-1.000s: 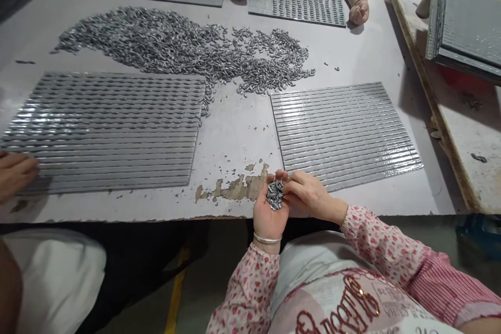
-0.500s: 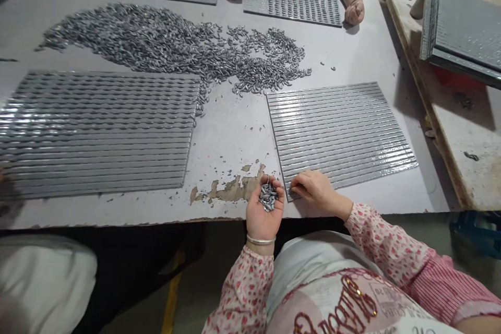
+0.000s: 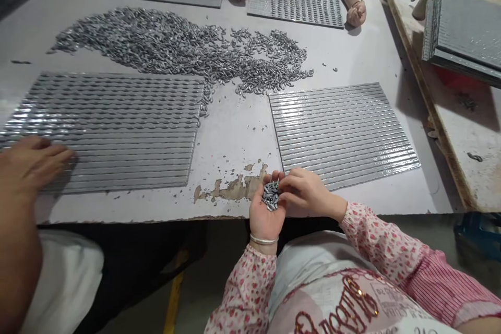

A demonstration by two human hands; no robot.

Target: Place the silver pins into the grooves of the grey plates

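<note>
Bench (image 3: 235, 141), across frame: carries heap + boards at hand height. Heap of loose pcs (image 3: 156, 39), upper L to ctr: prob. shared, betw. workers. Ribbed board (image 3: 340, 130), R of ctr: flat, prob. for steadiness. L hand (image 3: 266, 222), lower ctr: palm up, grip cupped as dish w/ small grey pcs (image 3: 271, 197). R hand (image 3: 315, 194), adj.: grip narrow, fingertips at palmful, prob. for picking; cannot tell if pc held.

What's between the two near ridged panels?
Head view: pale tabletop with dark specks, a worn patch near the front edge, silver pieces beside the left panel, and the left hand at the near end, by the right panel.
</note>
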